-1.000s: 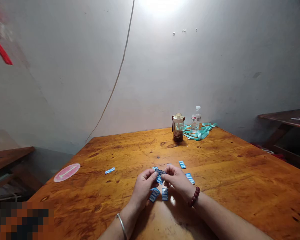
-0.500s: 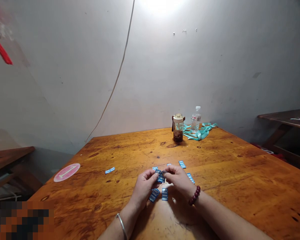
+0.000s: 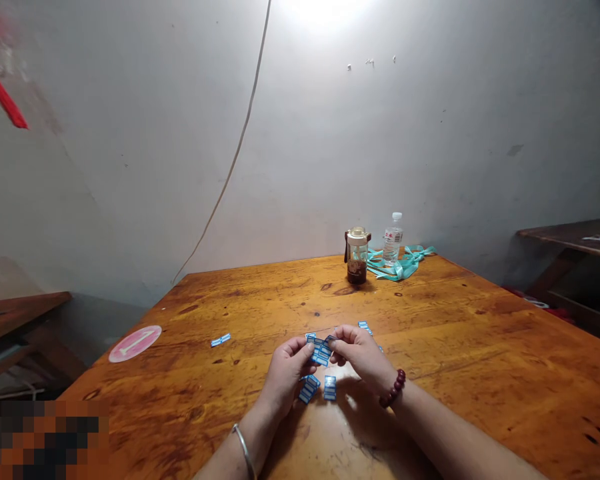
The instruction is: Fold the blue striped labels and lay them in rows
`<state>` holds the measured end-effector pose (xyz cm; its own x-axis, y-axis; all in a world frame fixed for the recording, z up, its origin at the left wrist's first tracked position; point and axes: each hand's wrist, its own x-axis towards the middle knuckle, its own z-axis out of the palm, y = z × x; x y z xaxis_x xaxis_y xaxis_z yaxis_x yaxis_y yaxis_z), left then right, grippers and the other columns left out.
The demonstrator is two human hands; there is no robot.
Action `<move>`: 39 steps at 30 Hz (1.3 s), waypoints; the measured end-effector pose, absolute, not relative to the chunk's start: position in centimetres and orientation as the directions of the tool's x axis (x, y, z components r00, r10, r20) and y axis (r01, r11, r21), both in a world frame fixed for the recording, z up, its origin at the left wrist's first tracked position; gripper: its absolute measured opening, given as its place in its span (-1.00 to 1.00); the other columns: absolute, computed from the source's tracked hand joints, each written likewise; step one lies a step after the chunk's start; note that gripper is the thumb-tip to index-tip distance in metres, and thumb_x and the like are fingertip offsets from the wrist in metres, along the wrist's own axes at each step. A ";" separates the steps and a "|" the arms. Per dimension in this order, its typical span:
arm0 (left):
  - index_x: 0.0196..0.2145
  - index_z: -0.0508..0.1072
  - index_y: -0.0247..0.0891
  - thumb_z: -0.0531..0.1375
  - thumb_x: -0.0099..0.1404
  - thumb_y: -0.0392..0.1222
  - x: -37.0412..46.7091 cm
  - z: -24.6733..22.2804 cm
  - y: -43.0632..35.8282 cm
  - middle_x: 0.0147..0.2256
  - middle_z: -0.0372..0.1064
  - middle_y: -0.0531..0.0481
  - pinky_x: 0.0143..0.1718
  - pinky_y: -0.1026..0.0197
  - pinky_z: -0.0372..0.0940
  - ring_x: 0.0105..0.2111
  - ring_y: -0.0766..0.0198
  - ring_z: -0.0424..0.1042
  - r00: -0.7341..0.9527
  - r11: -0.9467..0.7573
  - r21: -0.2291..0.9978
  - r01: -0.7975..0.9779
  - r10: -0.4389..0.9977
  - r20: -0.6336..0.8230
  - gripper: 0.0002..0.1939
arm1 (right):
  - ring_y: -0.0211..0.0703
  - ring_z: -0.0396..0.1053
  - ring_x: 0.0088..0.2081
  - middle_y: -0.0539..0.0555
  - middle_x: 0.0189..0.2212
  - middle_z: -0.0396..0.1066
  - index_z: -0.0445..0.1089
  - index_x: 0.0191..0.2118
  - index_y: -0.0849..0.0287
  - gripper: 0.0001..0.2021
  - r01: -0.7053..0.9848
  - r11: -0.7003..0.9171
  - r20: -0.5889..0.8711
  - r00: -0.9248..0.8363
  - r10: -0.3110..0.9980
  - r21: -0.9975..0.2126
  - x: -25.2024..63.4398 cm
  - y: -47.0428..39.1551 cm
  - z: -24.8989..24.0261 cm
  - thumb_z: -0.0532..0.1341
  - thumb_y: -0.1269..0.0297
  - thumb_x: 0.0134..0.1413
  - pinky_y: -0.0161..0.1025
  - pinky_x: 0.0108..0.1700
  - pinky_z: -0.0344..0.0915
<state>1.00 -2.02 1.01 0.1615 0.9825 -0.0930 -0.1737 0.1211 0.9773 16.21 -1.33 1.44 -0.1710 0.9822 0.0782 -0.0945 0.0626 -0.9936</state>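
Observation:
My left hand (image 3: 291,368) pinches a small sheet of blue-bordered white labels (image 3: 318,353) between thumb and fingers. My right hand (image 3: 357,350) is closed at the upper right corner of the same labels, fingertips pressed together there. Just below the hands, a blue-and-white label stack (image 3: 309,389) lies fanned on the table, with a neater label strip (image 3: 330,388) to its right. More labels (image 3: 364,327) show behind my right hand, partly covered by it. Off to the left lies a small label piece (image 3: 221,340) by itself.
The wooden table (image 3: 180,400) carries a pink round sticker (image 3: 135,343) at its left edge. At the back stand a lidded jar (image 3: 357,257) with dark contents and a clear water bottle (image 3: 393,240), beside a turquoise ribbon (image 3: 405,268). A cord (image 3: 235,157) hangs along the wall.
My right hand has shifted slightly up and right, and the held labels now look more spread out between my hands. The loose labels on the table stay in place.

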 end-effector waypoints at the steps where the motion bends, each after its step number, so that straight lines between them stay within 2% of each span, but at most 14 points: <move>1: -0.44 0.40 -0.34 0.19 0.01 -0.09 1.1 1.1 -2.1 -0.51 0.33 0.02 -0.54 0.41 0.17 -0.55 0.44 0.29 0.172 0.125 0.975 -0.182 0.981 -0.094 -0.76 | -0.35 0.22 -0.59 -0.06 -0.64 0.26 0.28 -0.50 0.24 -0.85 -0.081 0.090 0.103 -0.162 0.981 -0.993 16.2 -1.3 1.3 0.15 0.24 -0.14 -0.39 -0.55 0.12; 5: -0.43 0.41 -0.35 0.21 -0.01 -0.09 1.3 0.7 -2.1 -0.52 0.33 0.01 -0.56 0.42 0.15 -0.55 0.43 0.29 0.222 0.143 0.964 -0.222 0.971 -0.093 -0.76 | -0.37 0.17 -0.58 -0.07 -0.60 0.23 0.27 -0.50 0.21 -0.88 -0.026 0.169 0.171 -0.127 0.977 -0.985 16.0 -1.2 0.5 0.13 0.26 -0.11 -0.39 -0.54 0.12; 12: -0.46 0.39 -0.35 0.21 -0.01 -0.10 1.3 0.7 -2.1 -0.56 0.29 0.06 -0.59 0.44 0.11 -0.62 0.49 0.21 0.227 0.132 0.969 -0.207 0.970 -0.083 -0.77 | -0.37 0.14 -0.55 -0.10 -0.60 0.17 0.21 -0.52 0.20 -0.90 0.034 0.273 0.264 -0.164 0.951 -0.962 15.9 -1.3 0.4 0.13 0.30 -0.11 -0.41 -0.52 0.08; 18: -0.47 0.39 -0.34 0.22 -0.02 -0.09 1.4 1.5 -2.2 -0.56 0.30 0.05 -0.58 0.42 0.13 -0.62 0.48 0.21 0.178 0.135 0.976 -0.171 0.978 -0.105 -0.76 | -0.36 0.14 -0.52 -0.08 -0.60 0.20 0.22 -0.58 0.22 -0.90 0.142 0.238 0.200 -0.238 0.950 -0.961 16.5 -1.2 0.6 0.18 0.37 -0.21 -0.41 -0.48 0.09; 23: -0.47 0.40 -0.33 0.22 -0.04 -0.07 1.5 0.9 -2.0 -0.54 0.32 0.04 -0.58 0.40 0.13 -0.62 0.47 0.22 0.183 0.101 0.980 -0.170 0.981 -0.069 -0.75 | -0.34 0.14 -0.53 -0.08 -0.61 0.19 0.21 -0.58 0.21 -0.90 0.140 0.215 0.187 -0.185 0.965 -0.967 16.0 -1.0 -0.3 0.17 0.36 -0.21 -0.40 -0.48 0.09; 27: -0.48 0.41 -0.35 0.21 -0.03 -0.05 1.4 0.3 -2.0 -0.57 0.30 0.04 -0.57 0.39 0.12 -0.61 0.45 0.22 0.222 0.075 0.987 -0.143 0.974 -0.042 -0.73 | -0.34 0.16 -0.50 -0.09 -0.57 0.20 0.25 -0.43 0.20 -0.88 0.093 0.234 0.218 -0.148 0.965 -0.968 15.7 -1.0 -0.6 0.18 0.40 -0.22 -0.39 -0.46 0.12; 30: -0.49 0.41 -0.36 0.20 -0.02 -0.04 1.3 0.3 -2.0 -0.58 0.29 0.03 -0.57 0.39 0.11 -0.62 0.46 0.21 0.275 0.083 0.991 -0.110 0.960 -0.050 -0.72 | -0.31 0.21 -0.46 -0.06 -0.52 0.25 0.28 -0.34 0.19 -0.85 0.050 0.254 0.234 -0.252 0.939 -0.966 15.8 -1.2 -0.1 0.15 0.40 -0.16 -0.37 -0.40 0.16; 33: -0.52 0.41 -0.38 0.20 -0.02 -0.02 1.2 0.6 -2.0 -0.62 0.27 0.04 -0.61 0.41 0.06 -0.65 0.47 0.18 0.293 0.106 0.989 -0.101 0.953 -0.072 -0.70 | -0.29 0.21 -0.43 -0.03 -0.49 0.27 0.31 -0.40 0.20 -0.92 0.039 0.310 0.285 -0.296 0.912 -0.950 15.8 -1.6 0.5 0.11 0.41 -0.12 -0.35 -0.37 0.16; 37: -0.47 0.42 -0.39 0.17 0.02 0.03 1.2 1.2 -2.2 -0.55 0.33 -0.03 -0.57 0.40 0.12 -0.56 0.41 0.29 0.335 0.190 0.970 -0.152 0.933 -0.130 -0.65 | -0.29 0.16 -0.46 -0.04 -0.54 0.21 0.29 -0.52 0.18 -0.94 0.171 0.413 0.382 -0.189 0.905 -0.895 15.9 -1.9 0.9 0.11 0.45 -0.14 -0.36 -0.40 0.13; 39: -0.42 0.42 -0.38 0.15 0.03 0.04 1.1 1.6 -2.4 -0.48 0.36 -0.08 -0.51 0.38 0.16 -0.49 0.36 0.34 0.367 0.242 0.951 -0.194 0.917 -0.158 -0.63 | -0.29 0.15 -0.46 -0.04 -0.56 0.20 0.27 -0.55 0.18 -0.93 0.206 0.416 0.392 -0.149 0.908 -0.886 15.9 -1.8 0.9 0.11 0.45 -0.16 -0.36 -0.41 0.12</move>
<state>1.12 -2.40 1.60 0.3669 0.9167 -0.1585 -0.1944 0.2422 0.9506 15.89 -1.84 0.88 -0.1487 0.9080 0.3916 0.2060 0.4158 -0.8858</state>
